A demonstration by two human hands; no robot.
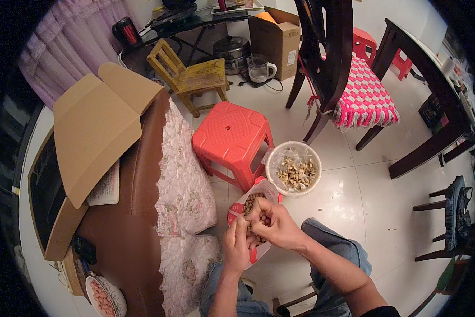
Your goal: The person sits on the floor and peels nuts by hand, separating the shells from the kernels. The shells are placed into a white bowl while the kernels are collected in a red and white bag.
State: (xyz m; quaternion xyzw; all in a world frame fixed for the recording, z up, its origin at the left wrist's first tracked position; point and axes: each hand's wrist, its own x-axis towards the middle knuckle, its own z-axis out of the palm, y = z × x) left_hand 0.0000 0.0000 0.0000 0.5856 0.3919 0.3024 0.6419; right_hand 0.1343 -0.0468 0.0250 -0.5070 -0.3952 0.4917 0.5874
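1 red-and-white peanut bag (241, 207), 1 bowl of shells (293, 168), 1 red stool (231, 134). Left hand (237, 244), right hand (271, 223): both grips pinched closed on 1 peanut (252, 228) over bag.

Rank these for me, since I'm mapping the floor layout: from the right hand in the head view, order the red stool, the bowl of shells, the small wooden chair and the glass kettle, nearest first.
From the right hand:
1. Bowl of shells, just ahead, slightly right.
2. Red stool, ahead, to the left.
3. Small wooden chair, farther back, left.
4. Glass kettle, far back, by the cardboard box.
The chair and kettle are close; the kettle looks slightly farther.
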